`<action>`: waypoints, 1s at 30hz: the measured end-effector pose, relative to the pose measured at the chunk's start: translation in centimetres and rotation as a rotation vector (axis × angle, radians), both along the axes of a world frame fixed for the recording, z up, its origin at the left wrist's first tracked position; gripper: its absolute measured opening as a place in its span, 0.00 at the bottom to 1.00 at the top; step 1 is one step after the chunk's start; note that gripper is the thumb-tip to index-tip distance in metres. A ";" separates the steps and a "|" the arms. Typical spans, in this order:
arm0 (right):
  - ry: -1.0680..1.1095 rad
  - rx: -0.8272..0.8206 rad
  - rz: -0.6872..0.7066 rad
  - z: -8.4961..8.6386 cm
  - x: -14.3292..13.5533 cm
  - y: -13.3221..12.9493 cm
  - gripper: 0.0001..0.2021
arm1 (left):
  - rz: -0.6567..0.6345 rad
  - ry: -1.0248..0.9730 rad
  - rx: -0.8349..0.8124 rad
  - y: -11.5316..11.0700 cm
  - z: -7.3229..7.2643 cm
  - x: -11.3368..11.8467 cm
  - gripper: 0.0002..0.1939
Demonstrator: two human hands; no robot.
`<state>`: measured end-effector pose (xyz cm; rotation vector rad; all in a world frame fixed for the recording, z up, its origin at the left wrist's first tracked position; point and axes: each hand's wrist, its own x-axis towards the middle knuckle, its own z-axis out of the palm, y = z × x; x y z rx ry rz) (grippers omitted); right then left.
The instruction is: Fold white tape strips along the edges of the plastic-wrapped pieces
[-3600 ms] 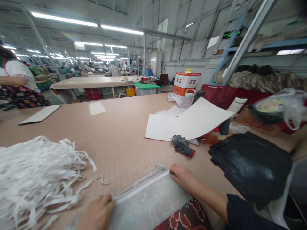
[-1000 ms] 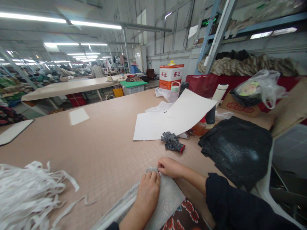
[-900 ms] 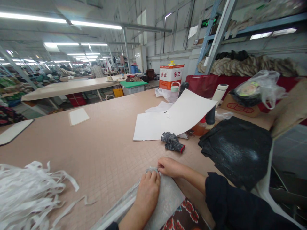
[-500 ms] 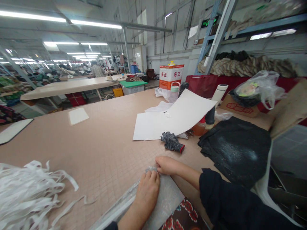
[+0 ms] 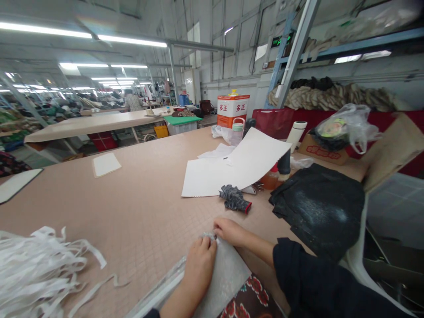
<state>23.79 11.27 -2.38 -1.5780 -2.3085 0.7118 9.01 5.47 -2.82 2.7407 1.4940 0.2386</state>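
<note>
A pale grey, slightly sheer fabric (image 5: 227,274) lies along the front of the table, with a brown, red-flowered part (image 5: 253,297) at its lower right. My left hand (image 5: 200,260) rests on the fabric near its far corner, fingers curled over the bunched edge. Right beside it, my right hand (image 5: 228,230) is closed at the same corner, its fingertips pinching the fabric's edge. The fingertips of both hands are nearly touching. Beyond my hands lies a grey knitted glove (image 5: 235,198) with a red cuff.
White strips (image 5: 36,265) are heaped at the left. Large white sheets (image 5: 232,170) lie beyond the glove. Black material (image 5: 321,207) is stacked at the right. A red and white can (image 5: 232,109), a white flask (image 5: 296,134) and a cardboard box (image 5: 323,148) stand farther back.
The view has shifted slightly. My fingers have moved a little at the fabric's corner, and a small dark spot now shows between my hands.
</note>
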 end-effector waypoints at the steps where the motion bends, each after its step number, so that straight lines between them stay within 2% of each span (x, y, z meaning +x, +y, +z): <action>1: 0.020 0.017 0.004 0.1 0.1 -0.2 0.06 | 0.029 -0.052 -0.028 0.1 0.0 -0.1 0.13; 4: 0.090 0.073 0.044 -0.2 0.3 -1.4 0.09 | 0.145 -0.202 -0.112 0.4 0.1 -0.3 0.09; 7: 0.133 0.113 0.121 -0.8 0.5 -2.5 0.11 | 0.212 -0.260 -0.181 0.4 0.2 -0.6 0.07; 11: 0.121 0.158 0.222 -1.0 0.7 -3.4 0.12 | 0.084 -0.116 -0.089 -0.1 0.0 -0.7 0.09; 17: -0.053 0.320 0.400 -0.1 1.0 -5.1 0.09 | -0.078 0.143 0.016 -1.4 0.2 -1.3 0.11; 20: -0.113 0.339 0.433 0.4 1.0 -5.4 0.10 | -0.088 0.217 0.009 -2.3 0.8 -3.3 0.10; 23: -0.151 0.331 0.453 0.7 1.1 -5.5 0.10 | -0.068 0.238 -0.016 -3.8 1.1 -6.5 0.10; 30: -0.139 0.271 0.481 0.6 1.3 -5.5 0.15 | 0.016 0.143 -0.108 -7.7 1.3 -14.3 0.12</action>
